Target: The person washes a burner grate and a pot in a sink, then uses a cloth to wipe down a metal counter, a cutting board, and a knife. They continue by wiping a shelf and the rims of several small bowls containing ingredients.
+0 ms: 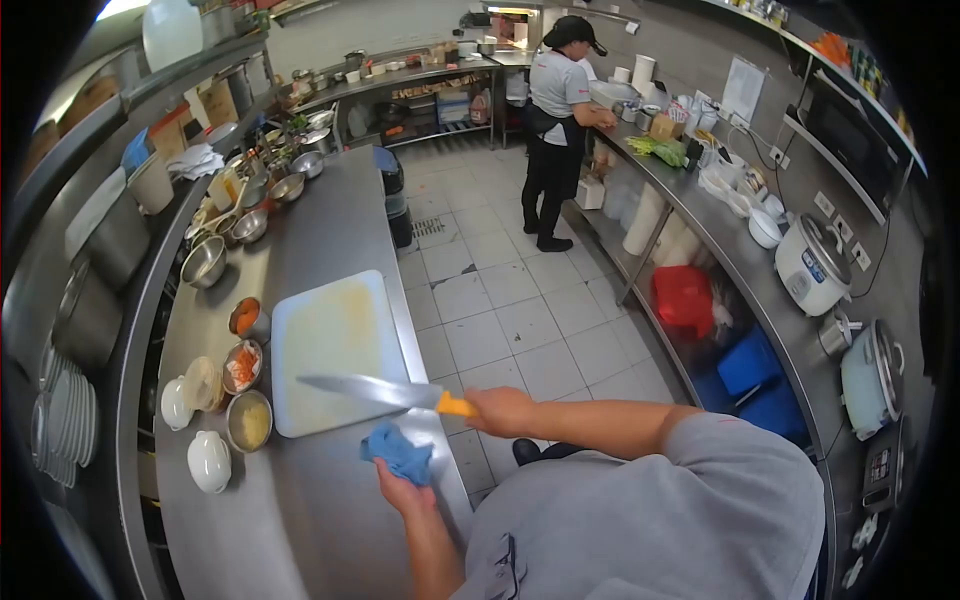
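Note:
My right hand [500, 410] grips the yellow handle of a large kitchen knife [375, 390], its long blade pointing left over the near end of a cutting board [340, 345]. Just below, my left hand [405, 490] holds a crumpled blue cloth [398, 453] at the counter's edge, apart from the blade. The white board lies on the steel counter [310, 520] with yellowish stains on its surface. Left of it stand a metal bowl of shredded yellowish food [250, 420], a bowl of orange and white pieces [243, 366] and one with orange food [248, 318].
White lidded pots [209, 462] and several metal bowls [205, 262] line the counter's left side. Stacked plates [68, 425] sit on the left shelf. Another person [562, 130] stands at the right-hand counter, which holds a rice cooker [812, 265]. Tiled floor [500, 300] runs between the counters.

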Tool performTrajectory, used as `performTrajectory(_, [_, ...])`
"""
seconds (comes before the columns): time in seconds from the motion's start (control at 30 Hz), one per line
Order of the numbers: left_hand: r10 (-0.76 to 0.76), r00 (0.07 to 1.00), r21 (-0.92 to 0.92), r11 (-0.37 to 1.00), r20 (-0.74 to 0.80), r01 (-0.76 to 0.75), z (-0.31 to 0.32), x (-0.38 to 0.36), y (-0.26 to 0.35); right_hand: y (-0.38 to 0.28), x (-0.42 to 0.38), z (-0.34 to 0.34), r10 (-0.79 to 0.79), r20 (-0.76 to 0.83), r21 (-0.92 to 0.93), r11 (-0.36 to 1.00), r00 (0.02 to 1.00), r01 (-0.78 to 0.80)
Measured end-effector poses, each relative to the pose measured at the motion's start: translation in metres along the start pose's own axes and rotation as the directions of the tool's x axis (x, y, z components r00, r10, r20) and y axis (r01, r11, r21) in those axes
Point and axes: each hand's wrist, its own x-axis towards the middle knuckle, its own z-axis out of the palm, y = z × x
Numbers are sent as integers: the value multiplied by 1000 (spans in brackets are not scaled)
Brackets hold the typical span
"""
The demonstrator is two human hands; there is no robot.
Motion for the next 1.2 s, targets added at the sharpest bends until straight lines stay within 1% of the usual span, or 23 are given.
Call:
performTrajectory(0.03, [-99, 954, -307, 933, 284, 189, 8, -3, 2, -5, -1, -1, -21, 85, -32, 999, 996, 23])
performTrajectory(0.07, [-91, 823, -510, 745, 560, 430, 20, -6, 5, -10, -3, -1, -17, 76, -26, 999, 997, 19])
performTrajectory(0.1, [-92, 819, -500, 751, 567, 430, 35, -8, 5, -16, -4, 1, -36, 121, -53, 998, 992, 43])
performTrajectory(0.17, [-89, 871, -209, 954, 483, 213, 61, -16, 5, -18, -5, 5, -62, 162, -63, 995, 985, 73])
performTrajectory(0.2, [-107, 903, -178, 964, 415, 196, 62, -10, -6, -17, -3, 6, -112, 144, -84, 989, 983, 125])
performTrajectory(0.4, [-354, 896, -134, 907, 268, 399, 59, 17, -12, -19, -22, -14, -236, 90, -178, 952, 968, 248])
performTrajectory(0.57, [-325, 928, -106, 932, 181, 347, 72, 23, 41, -7, -49, -46, -245, 18, -130, 961, 969, 245])
performTrajectory(0.63, [-298, 946, -136, 940, 124, 314, 57, 56, 54, 10, -66, -66, -257, 79, -120, 957, 963, 265])
performTrajectory(0.67, [-181, 870, -139, 952, 458, 271, 33, 86, 55, 21, -71, -72, -252, 81, -119, 958, 964, 260])
performTrajectory(0.7, [-43, 683, -159, 960, 729, 230, 17, 99, 55, 29, -76, -76, -225, 84, -110, 966, 971, 233])
performTrajectory(0.73, [-49, 686, -156, 960, 726, 234, 15, 94, 58, 38, -84, -76, -198, 88, -102, 973, 976, 207])
performTrajectory(0.77, [-5, 868, -160, 982, 497, 97, 25, 88, 67, 50, -92, -76, -195, 83, -103, 974, 977, 203])
performTrajectory(0.8, [65, 972, -122, 992, 227, -38, 30, 85, 73, 63, -99, -73, -171, 71, -105, 978, 983, 178])
performTrajectory(0.83, [66, 971, -125, 991, 231, -38, 26, 95, 77, 72, -104, -73, -147, 58, -113, 982, 987, 153])
performTrajectory(0.87, [17, 998, -204, 979, 58, -5, 13, 108, 84, 74, -108, -74, -146, 59, -115, 982, 988, 152])
performTrajectory(0.9, [-49, 992, -290, 957, -114, 14, 1, 116, 83, 75, -113, -78, -8, 34, -19, 1000, 999, 9])
performTrajectory(0.93, [-53, 992, -294, 956, -110, 18, -6, 118, 73, 75, -116, -80, 134, 19, 81, 988, 991, -135])
performTrajectory(0.97, [-73, 971, -216, 969, 228, 123, -12, 120, 60, 75, -113, -76, 138, 20, 79, 987, 990, -139])
performTrajectory(1.0, [-108, 839, -108, 975, 534, 195, -21, 124, 50, 71, -103, -69, 171, -76, 178, 972, 982, -155])
performTrajectory(1.07, [-104, 941, 105, 992, 322, 74, 86, 28, 48, 58, -79, -55, 201, -161, 273, 950, 966, -152])
performTrajectory(1.13, [-240, 864, 147, 970, 443, 194, 141, -18, 34, 40, -60, -35, 84, -321, 304, 953, 943, 18])
performTrajectory(1.17, [-282, 792, 219, 957, 541, 191, 155, -29, 26, 35, -57, -23, 59, -285, 300, 953, 957, 31])
performTrajectory(1.2, [-228, 811, 253, 962, 539, 102, 166, -35, 8, 30, -50, -14, 67, -256, 312, 950, 964, 16])
